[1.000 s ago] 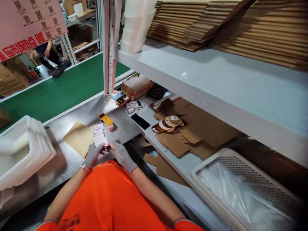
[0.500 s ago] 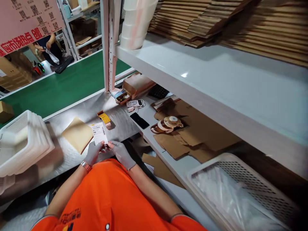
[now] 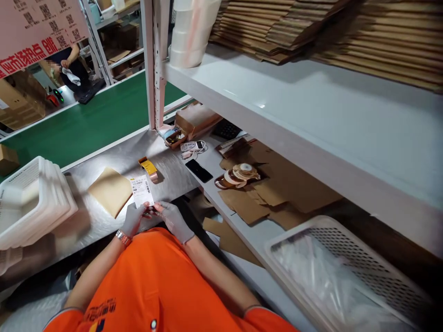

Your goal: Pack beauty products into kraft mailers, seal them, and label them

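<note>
A white printed shipping label (image 3: 141, 191) is pinched at its lower edge by both of my gloved hands, close to my body. My left hand (image 3: 134, 218) grips its lower left part, while my right hand (image 3: 172, 219) holds its lower right corner, fingertips nearly touching the left ones. Just beyond the label, a tan padded envelope (image 3: 110, 191) lies flat on the metal table (image 3: 166, 180). A yellow tape dispenser (image 3: 148, 168) rests behind the label. What sits between my fingertips below the label is too small to make out.
Stacked white baskets (image 3: 38, 203) stand at the left. A black phone (image 3: 199, 170), tape rolls (image 3: 238, 175) and cardboard pieces (image 3: 273, 193) lie at right, under an overhanging shelf (image 3: 294, 101). Behind the table runs a green conveyor belt (image 3: 93, 120); another person (image 3: 71, 60) works beyond it.
The view has shifted very slightly. Both hands keep their hold on the label, with almost no movement. The person across the belt has moved the white item a little.
</note>
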Demonstrator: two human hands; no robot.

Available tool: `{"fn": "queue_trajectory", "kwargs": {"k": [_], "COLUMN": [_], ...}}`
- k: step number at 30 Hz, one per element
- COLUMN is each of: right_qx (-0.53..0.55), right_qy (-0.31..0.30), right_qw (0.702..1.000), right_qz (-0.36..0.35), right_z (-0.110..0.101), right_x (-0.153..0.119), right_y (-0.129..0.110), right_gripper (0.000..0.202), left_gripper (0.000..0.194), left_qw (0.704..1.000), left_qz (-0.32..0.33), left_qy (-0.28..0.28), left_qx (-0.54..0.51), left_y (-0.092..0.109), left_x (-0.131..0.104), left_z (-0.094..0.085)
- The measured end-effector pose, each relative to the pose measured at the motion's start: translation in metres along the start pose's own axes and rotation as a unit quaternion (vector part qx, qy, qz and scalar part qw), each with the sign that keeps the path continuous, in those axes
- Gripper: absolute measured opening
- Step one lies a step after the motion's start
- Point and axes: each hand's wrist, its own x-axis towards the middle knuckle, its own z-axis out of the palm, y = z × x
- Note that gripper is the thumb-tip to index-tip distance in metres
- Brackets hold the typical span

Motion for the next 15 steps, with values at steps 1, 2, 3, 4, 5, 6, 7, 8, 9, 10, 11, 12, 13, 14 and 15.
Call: {"fn": "queue_trajectory", "kwargs": {"k": [1, 2, 3, 4, 5, 6, 7, 8, 9, 10, 11, 12, 13, 14, 15], "right_qx": [0.008, 0.011, 0.012, 0.011, 0.009, 0.007, 0.003, -0.002, -0.008, -0.014, -0.020, -0.027, -0.038, -0.050, -0.061], "right_qy": [0.002, 0.003, 0.003, 0.004, 0.006, 0.009, 0.011, 0.012, 0.010, 0.006, 0.004, 0.004, 0.009, 0.016, 0.023], "right_qw": [1.000, 1.000, 1.000, 1.000, 1.000, 1.000, 1.000, 1.000, 1.000, 1.000, 1.000, 0.999, 0.999, 0.998, 0.997], "right_qz": [0.007, 0.010, 0.011, 0.012, 0.012, 0.010, 0.007, 0.003, -0.003, -0.010, -0.017, -0.024, -0.032, -0.039, -0.045], "right_z": [0.000, 0.001, 0.002, 0.002, 0.003, 0.004, 0.004, 0.005, 0.005, 0.005, 0.005, 0.004, 0.003, 0.002, 0.000], "right_x": [-0.001, -0.002, -0.003, -0.003, -0.004, -0.004, -0.005, -0.005, -0.005, -0.006, -0.006, -0.006, -0.006, -0.006, -0.006], "right_y": [0.000, -0.001, -0.001, -0.001, -0.001, -0.001, -0.001, -0.001, -0.001, 0.000, 0.000, 0.001, 0.001, 0.002, 0.002], "right_gripper": [0.039, 0.039, 0.038, 0.037, 0.035, 0.034, 0.033, 0.032, 0.032, 0.031, 0.032, 0.033, 0.034, 0.035, 0.036], "left_gripper": [0.053, 0.052, 0.052, 0.051, 0.050, 0.049, 0.048, 0.047, 0.045, 0.044, 0.043, 0.042, 0.040, 0.039, 0.038], "left_qw": [1.000, 1.000, 1.000, 1.000, 1.000, 1.000, 1.000, 1.000, 1.000, 1.000, 0.999, 0.999, 0.997, 0.996, 0.993], "left_qz": [-0.002, -0.003, -0.003, -0.003, -0.002, -0.002, -0.002, -0.003, -0.006, -0.012, -0.020, -0.029, -0.034, -0.031, -0.016], "left_qy": [0.000, 0.003, 0.006, 0.008, 0.009, 0.011, 0.011, 0.012, 0.010, 0.007, 0.002, -0.003, -0.002, 0.010, 0.036], "left_qx": [0.000, 0.001, 0.001, 0.001, 0.001, 0.001, 0.002, 0.004, 0.008, 0.015, 0.026, 0.042, 0.062, 0.085, 0.107], "left_y": [-0.001, -0.001, -0.002, -0.003, -0.005, -0.006, -0.007, -0.008, -0.009, -0.010, -0.011, -0.011, -0.010, -0.008, -0.005], "left_x": [-0.001, -0.001, -0.001, -0.001, -0.001, 0.000, 0.000, 0.000, 0.001, 0.001, 0.001, 0.001, 0.001, 0.001, 0.000], "left_z": [0.000, -0.001, -0.002, -0.002, -0.003, -0.004, -0.005, -0.006, -0.007, -0.007, -0.008, -0.008, -0.008, -0.008, -0.008]}}
